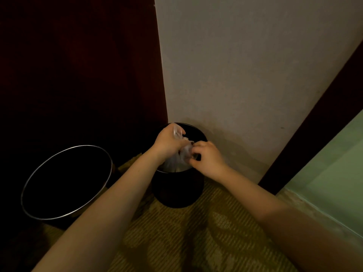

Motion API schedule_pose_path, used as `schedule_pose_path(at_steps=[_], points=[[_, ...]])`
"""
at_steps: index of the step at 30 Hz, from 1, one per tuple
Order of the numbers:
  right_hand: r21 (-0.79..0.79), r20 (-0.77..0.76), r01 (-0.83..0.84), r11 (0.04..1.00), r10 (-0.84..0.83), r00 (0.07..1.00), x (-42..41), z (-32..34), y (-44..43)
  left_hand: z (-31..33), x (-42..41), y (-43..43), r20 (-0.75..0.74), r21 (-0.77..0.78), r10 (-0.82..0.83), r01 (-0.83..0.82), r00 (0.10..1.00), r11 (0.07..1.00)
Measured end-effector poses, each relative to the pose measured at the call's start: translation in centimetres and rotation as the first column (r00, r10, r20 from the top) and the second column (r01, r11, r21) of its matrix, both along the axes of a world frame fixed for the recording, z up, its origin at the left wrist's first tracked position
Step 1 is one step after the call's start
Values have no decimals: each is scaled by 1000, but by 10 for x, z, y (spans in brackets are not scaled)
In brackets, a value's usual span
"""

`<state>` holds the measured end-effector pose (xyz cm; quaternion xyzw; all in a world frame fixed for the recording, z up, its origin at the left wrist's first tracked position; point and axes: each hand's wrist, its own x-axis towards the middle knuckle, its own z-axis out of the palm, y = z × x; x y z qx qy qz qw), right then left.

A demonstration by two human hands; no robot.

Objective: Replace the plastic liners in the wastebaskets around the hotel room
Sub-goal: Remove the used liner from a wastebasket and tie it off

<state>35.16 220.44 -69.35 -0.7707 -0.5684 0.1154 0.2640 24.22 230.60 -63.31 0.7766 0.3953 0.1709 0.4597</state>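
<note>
A pale wall (235, 65) meets patterned carpet (176, 232). At 8 o'clock stands a wide black wastebasket (66, 181) with a silver rim. Near the middle, against the wall, is a smaller black wastebasket (176, 189). Over its mouth the left hand (167, 142) grips the bunched plastic liner (176, 163), which looks clear in the dim light. At 3 o'clock of it, the right hand (206, 156) pinches the same liner.
</note>
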Motion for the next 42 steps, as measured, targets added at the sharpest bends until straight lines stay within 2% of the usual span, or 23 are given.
schedule_pose_path(at_steps=[1, 2, 3, 4, 7, 9, 12, 14, 16, 17, 20, 22, 24, 27, 29, 32, 34, 36, 39, 42], points=[[33, -231, 38, 999, -30, 972, 1, 3, 1, 2, -2, 2, -16, -15, 4, -4, 1000, 1000], [70, -431, 116, 991, -75, 899, 2, 8, 2, 3, -3, 4, -19, -35, -4, 3, 1000, 999], [96, -555, 188, 977, -104, 825, 4, 11, 3, 5, -5, 6, -19, -51, -25, 24, 1000, 998], [117, -578, 227, 967, -119, 807, 8, 13, 5, 7, -7, 7, -26, -54, -58, 57, 998, 997], [70, -470, 76, 995, -34, 882, 14, 19, 10, 10, -7, 7, -52, -14, -145, 144, 988, 989], [6, -474, -2, 1000, 5, 881, 11, 20, 12, 12, -6, 4, -54, 24, -194, 195, 980, 980], [3, -431, 3, 1000, -1, 902, 6, 18, 16, 12, -3, 3, -108, 117, -260, 272, 960, 955], [24, -408, 3, 1000, 7, 913, 6, 20, 17, 10, -5, 5, -198, 231, -255, 297, 947, 926], [23, -384, 10, 1000, -1, 923, 9, 21, 17, 8, -7, 8, -289, 420, -212, 323, 934, 848], [12, -376, 14, 1000, -8, 927, 10, 22, 16, 6, -9, 9, -286, 509, -183, 311, 941, 802], [13, -375, 15, 1000, -9, 927, 9, 27, 15, -2, -11, 10, -162, 712, -144, 217, 976, 667], [24, -400, 12, 1000, -1, 917, 8, 31, 15, -10, -9, 10, -84, 785, -144, 154, 986, 600], [14, -420, -16, 1000, 20, 907, 6, 33, 15, -15, -7, 11, 2, 771, -148, 93, 989, 630], [-43, -426, -71, 997, 46, 904, 4, 35, 15, -17, -5, 12, 128, 662, -171, 44, 977, 748], [-88, -455, -110, 990, 58, 889, 7, 38, 13, -14, -5, 13, 189, 607, -197, 43, 962, 794], [-48, -626, -11, 999, -21, 780, 14, 41, 9, -10, -7, 13, 193, 555, -228, 85, 954, 827], [53, -703, 175, 983, -88, 706, 19, 43, 8, -8, -9, 13, 138, 572, -278, 152, 951, 806], [145, -666, 243, 959, -87, 741, 25, 45, 10, -8, -10, 13, 75, 637, -317, 199, 946, 744], [142, -541, 45, 989, 40, 840, 32, 44, 12, -7, -9, 10, 7, 756, -318, 203, 948, 622], [124, -419, -61, 990, 108, 901, 32, 34, 14, -7, -10, 7, 8, 777, -298, 181, 955, 603]])
